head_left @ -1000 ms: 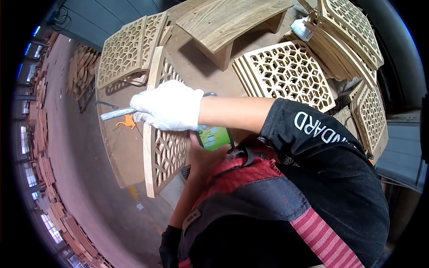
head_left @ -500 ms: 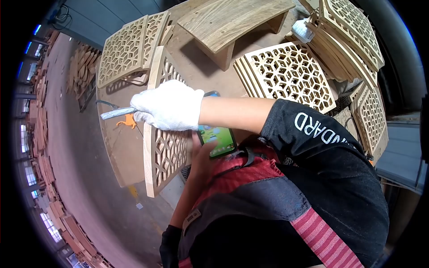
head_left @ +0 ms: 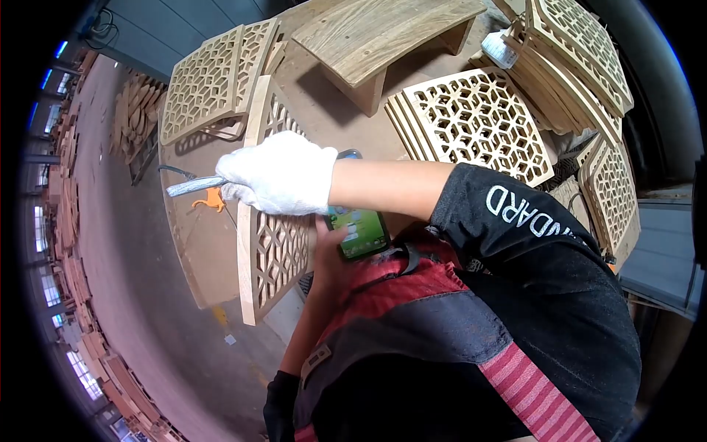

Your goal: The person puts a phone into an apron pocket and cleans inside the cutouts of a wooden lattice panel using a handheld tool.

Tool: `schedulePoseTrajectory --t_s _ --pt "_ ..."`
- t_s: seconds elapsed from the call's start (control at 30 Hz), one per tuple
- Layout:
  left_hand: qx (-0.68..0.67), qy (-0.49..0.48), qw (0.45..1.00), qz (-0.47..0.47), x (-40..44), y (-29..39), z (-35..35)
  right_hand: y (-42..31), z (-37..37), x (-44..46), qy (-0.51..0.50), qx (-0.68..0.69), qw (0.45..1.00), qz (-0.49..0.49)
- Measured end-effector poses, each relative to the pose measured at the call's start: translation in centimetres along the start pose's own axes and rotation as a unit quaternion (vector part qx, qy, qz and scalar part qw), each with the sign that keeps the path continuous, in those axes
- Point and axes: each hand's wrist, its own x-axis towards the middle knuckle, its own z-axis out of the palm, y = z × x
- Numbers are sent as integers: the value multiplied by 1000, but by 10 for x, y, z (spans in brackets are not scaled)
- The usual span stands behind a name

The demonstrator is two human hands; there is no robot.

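Note:
My right hand (head_left: 276,173), in a white knit glove, is closed around a grey stick-like handle (head_left: 197,186) whose end points left. It sits over a curved wooden lattice panel (head_left: 278,254) standing on edge; whether it touches the panel is unclear. Below my right wrist, my bare left hand (head_left: 331,247) holds a smartphone (head_left: 364,234) with a lit green screen. The thumb lies over the screen's edge, while the fingers beneath are hidden. An orange object (head_left: 212,199) lies just under the handle, partly covered.
A curved wooden bench-like piece (head_left: 383,37) stands at the back of the worktable (head_left: 210,265). Stacked lattice panels (head_left: 479,121) lie to the right, with more panels (head_left: 585,48) piled beyond. Other lattice panels (head_left: 213,81) rest at the back left. Wood pieces (head_left: 136,110) sit past the table.
My left thumb has moved slightly up and left across the phone screen. My right hand and the handle are almost still.

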Motion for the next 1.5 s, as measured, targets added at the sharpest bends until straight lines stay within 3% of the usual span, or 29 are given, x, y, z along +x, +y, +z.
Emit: schedulePoseTrajectory --t_s 0.1,0.27,0.37,0.57,0.67,0.77,0.97,1.07,1.13,1.2,1.27,1.5 --pt "-141 1 990 -6 1 8 5 2 5 -1 38 9 999 -7" --pt "-205 51 977 -23 1 15 14 2 5 -1 46 11 999 -12" --pt "-145 83 982 -91 1 25 18 1 3 -3 39 18 999 -4" --pt "-182 55 980 -59 0 14 11 3 5 -4 45 22 999 -11" --pt "-195 39 975 -102 -3 22 11 2 4 -4 41 23 999 -4" --pt "-152 53 983 -82 -2 13 11 3 4 -4 39 18 999 -1" --pt "-221 41 970 -96 -4 15 10 1 2 -7 34 24 999 1" --pt "-278 -17 957 -76 -4 12 6 0 -1 -7 7 13 1000 10" --pt "-64 -11 997 -30 -1 -3 -1 -1 -2 -8 4 13 1000 13" --pt "-50 -28 998 -18 -2 -5 0 -1 -3 -9 5 15 1000 13" --pt "-238 -67 968 -38 -6 9 10 -1 -3 -10 7 16 1000 11" --pt "-232 -50 970 -59 -9 18 16 -1 -3 -10 4 21 1000 17"
